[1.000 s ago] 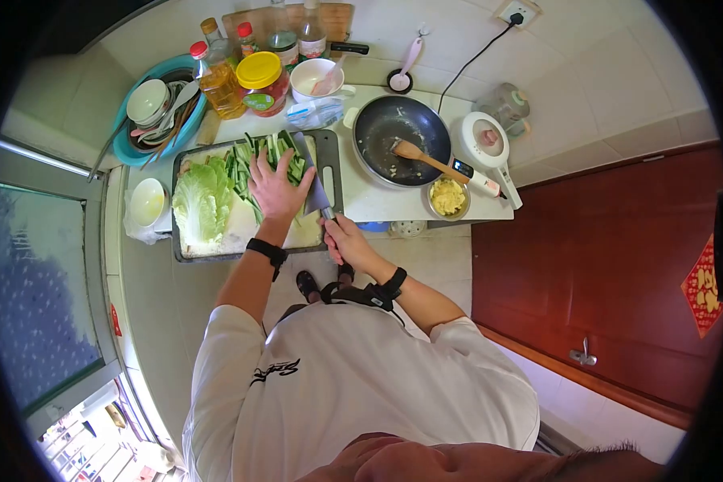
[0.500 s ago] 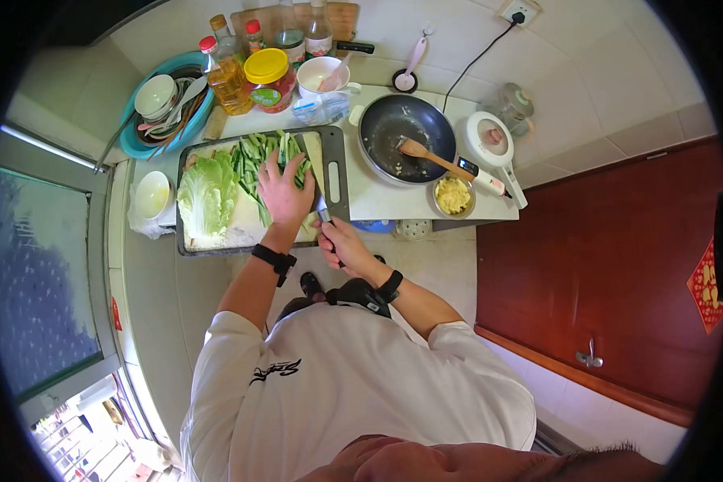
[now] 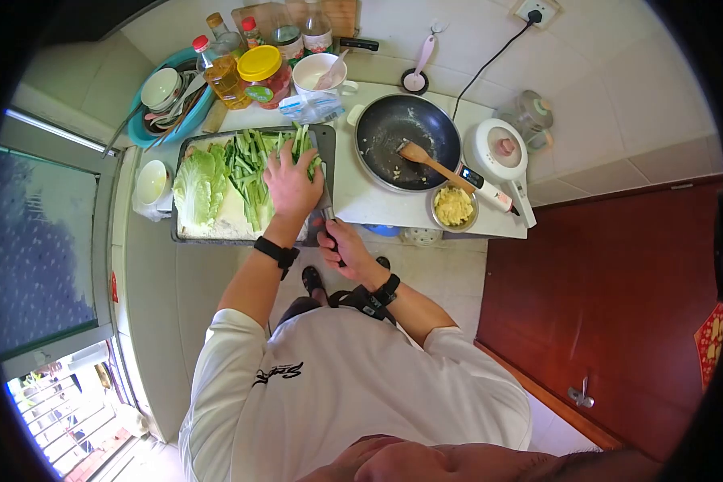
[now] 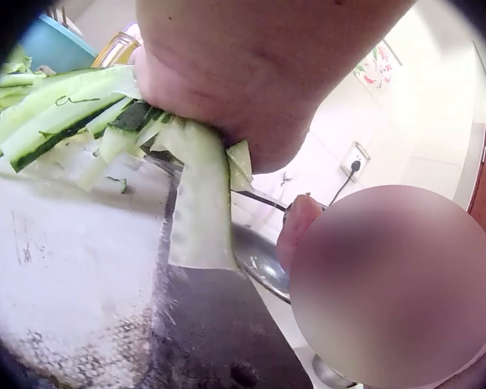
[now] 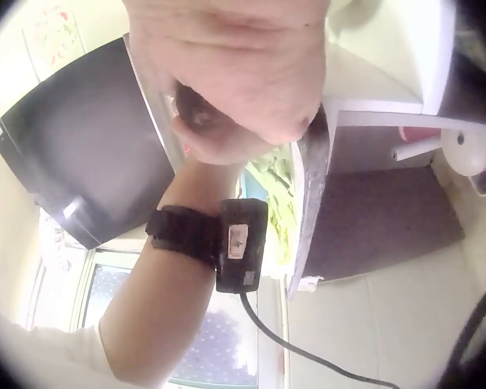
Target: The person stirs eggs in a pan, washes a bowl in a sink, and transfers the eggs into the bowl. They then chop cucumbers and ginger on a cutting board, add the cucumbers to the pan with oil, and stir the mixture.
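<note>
Green-skinned cucumber strips (image 3: 249, 181) lie heaped on the cutting board (image 3: 324, 143), beside a pale green cabbage leaf (image 3: 197, 186). My left hand (image 3: 295, 186) holds a bunch of strips at the board's right side, fingers bent over them. In the left wrist view, a broad strip (image 4: 202, 203) juts from beneath that hand, over the board's dark rim. My right hand (image 3: 347, 247) grips the handle of a kitchen knife (image 3: 328, 212). The knife's blade runs up beside the left hand and is mostly hidden by hand and strips.
Right of the board stands a frying pan (image 3: 406, 165) with a wooden spatula (image 3: 434, 166) across its rim, near a bowl of yellow food (image 3: 453, 206) and a white lidded pot (image 3: 500, 147). Bottles, a yellow-lidded jar (image 3: 263, 72) and a blue basin (image 3: 142, 128) of dishes line the back.
My left hand has shifted slightly right and its fingers have bent over the strips. Strips now cover much of the blade that showed before. The right hand keeps its grip; the head view has shifted.
</note>
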Demonstrator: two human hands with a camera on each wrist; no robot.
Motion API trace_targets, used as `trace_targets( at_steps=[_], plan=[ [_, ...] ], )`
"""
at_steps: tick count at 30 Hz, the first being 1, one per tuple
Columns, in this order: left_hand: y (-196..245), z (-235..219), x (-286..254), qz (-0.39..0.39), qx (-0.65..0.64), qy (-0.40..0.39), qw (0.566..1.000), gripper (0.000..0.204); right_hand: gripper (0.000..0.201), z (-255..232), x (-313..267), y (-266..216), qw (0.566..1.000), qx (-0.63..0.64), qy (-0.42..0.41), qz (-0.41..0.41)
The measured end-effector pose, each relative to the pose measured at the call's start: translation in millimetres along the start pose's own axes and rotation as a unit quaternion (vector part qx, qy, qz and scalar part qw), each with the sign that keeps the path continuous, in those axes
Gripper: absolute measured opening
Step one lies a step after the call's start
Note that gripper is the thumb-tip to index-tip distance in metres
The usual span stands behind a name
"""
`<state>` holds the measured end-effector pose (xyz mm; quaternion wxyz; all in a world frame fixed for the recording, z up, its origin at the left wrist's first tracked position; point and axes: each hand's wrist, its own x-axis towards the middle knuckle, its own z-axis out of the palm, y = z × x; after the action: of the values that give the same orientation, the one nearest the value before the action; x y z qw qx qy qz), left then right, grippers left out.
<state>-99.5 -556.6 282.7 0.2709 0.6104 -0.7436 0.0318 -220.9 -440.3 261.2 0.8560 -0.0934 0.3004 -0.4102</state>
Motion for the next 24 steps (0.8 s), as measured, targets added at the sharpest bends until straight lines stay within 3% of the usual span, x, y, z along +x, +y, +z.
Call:
trace_targets(
  at_steps=[9, 11, 14, 18, 20, 22, 24],
  plan=[
    [49, 17, 6, 0.027, -0.02, -0.026, 0.999, 0.033, 0.022, -26, -27, -16, 0.999, 0.05, 0.007, -0.02],
    [78, 28, 20, 0.046, -0.049, -0.026, 0.997, 0.033, 0.025, -36, -39, -36, 0.996, 0.031, 0.024, -0.076],
    [125, 58, 46, 0.071, -0.098, -0.034, 0.992, 0.032, 0.025, -51, -58, -83, 0.99, 0.004, 0.073, -0.121],
    [162, 134, 69, 0.071, -0.197, -0.023, 0.978, 0.037, 0.022, -87, -61, -143, 0.97, -0.093, 0.17, -0.149],
    [160, 175, 73, 0.063, -0.205, -0.042, 0.976, 0.038, 0.02, -97, -68, -167, 0.959, -0.133, 0.203, -0.149],
    [159, 188, 76, 0.014, -0.198, -0.133, 0.971, 0.04, 0.019, -107, -74, -181, 0.92, -0.245, 0.262, -0.157],
    [157, 180, 76, -0.013, -0.171, -0.185, 0.968, 0.036, 0.018, -116, -85, -185, 0.919, -0.25, 0.244, -0.18]
  ],
)
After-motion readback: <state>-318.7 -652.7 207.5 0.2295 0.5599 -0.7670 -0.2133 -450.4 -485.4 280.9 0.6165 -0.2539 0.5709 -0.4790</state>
